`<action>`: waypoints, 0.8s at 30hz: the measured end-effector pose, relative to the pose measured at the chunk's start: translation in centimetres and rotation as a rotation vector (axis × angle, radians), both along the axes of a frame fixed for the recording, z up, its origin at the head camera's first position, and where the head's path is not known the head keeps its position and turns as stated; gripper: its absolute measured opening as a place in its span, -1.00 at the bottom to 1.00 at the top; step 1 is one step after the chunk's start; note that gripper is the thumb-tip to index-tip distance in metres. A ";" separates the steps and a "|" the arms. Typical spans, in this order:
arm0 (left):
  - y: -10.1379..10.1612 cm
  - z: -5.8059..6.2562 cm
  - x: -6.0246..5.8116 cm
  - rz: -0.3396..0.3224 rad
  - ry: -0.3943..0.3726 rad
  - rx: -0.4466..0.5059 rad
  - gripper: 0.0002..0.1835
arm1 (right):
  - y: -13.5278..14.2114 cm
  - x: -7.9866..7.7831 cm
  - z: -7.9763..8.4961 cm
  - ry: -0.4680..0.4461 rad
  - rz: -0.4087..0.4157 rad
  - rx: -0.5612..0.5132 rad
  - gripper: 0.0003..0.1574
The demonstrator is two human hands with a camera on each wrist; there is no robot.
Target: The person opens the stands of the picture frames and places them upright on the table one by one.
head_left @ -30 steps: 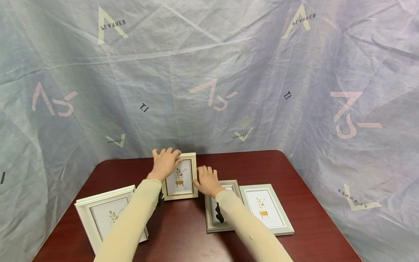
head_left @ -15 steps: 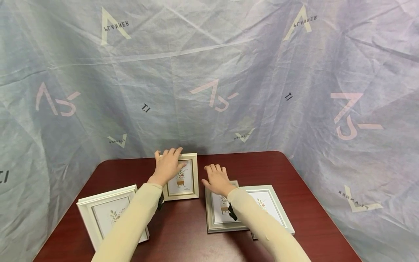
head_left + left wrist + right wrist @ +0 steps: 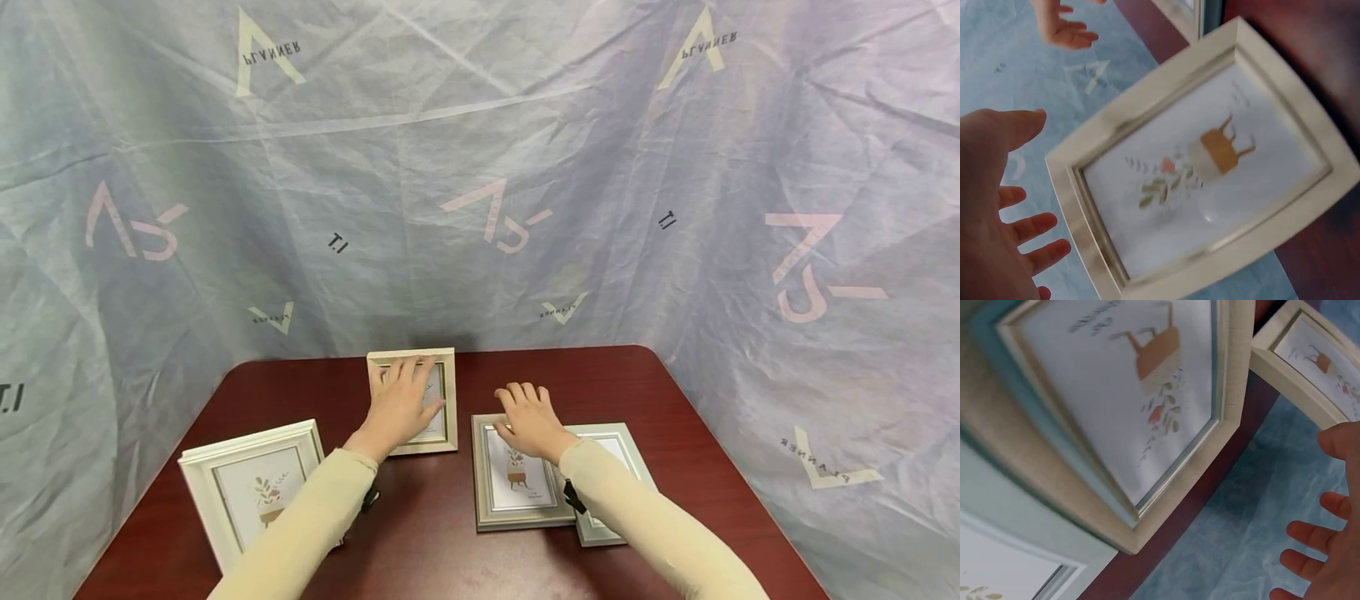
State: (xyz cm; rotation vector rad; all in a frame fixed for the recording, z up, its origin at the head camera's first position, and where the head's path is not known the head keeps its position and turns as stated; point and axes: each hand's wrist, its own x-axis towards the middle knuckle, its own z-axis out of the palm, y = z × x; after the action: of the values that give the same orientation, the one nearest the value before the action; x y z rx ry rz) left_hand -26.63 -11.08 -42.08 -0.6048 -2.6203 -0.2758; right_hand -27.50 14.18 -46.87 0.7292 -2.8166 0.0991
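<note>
A cream picture frame (image 3: 451, 400) with a potted-plant print stands upright near the table's back edge. My left hand (image 3: 401, 404) hovers in front of it, fingers spread and holding nothing; the left wrist view shows a gap between that hand (image 3: 997, 206) and the frame (image 3: 1197, 162). Above the far end of a beige picture frame (image 3: 483, 475) lying flat is my right hand (image 3: 531, 423), its fingers loose and nothing in them. A pale green-white frame (image 3: 626, 442) lies beside the beige one, partly hidden under my right forearm.
At the front left, white frames (image 3: 198, 492) stand close together, one behind another, partly covered by my left sleeve (image 3: 315, 517). The dark red table (image 3: 427, 533) ends at a grey patterned cloth (image 3: 480, 167) hanging behind and at both sides.
Both hands have left the upright cream frame. My right hand has moved right, over the beige frame, and my left has dropped from the cream frame's top edge. The frames stay put.
</note>
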 end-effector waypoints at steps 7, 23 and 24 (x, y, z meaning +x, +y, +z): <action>1.3 -1.8 1.7 -0.046 0.014 0.007 -0.19 | 1.3 1.2 -0.1 0.029 0.022 0.006 -0.37; 3.8 -7.0 5.1 -0.138 -0.061 -0.047 -0.13 | 3.4 0.8 -2.2 0.105 0.076 0.115 -0.31; 4.0 -7.3 5.3 -0.139 -0.060 -0.064 -0.13 | 3.5 0.6 -2.3 0.101 0.073 0.126 -0.32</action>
State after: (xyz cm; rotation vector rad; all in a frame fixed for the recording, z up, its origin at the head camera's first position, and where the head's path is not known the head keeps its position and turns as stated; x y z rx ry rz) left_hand -21.38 -7.12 -49.34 -0.8148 -2.6566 -0.2568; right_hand -26.85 17.69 -49.16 0.8408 -2.7194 -0.1014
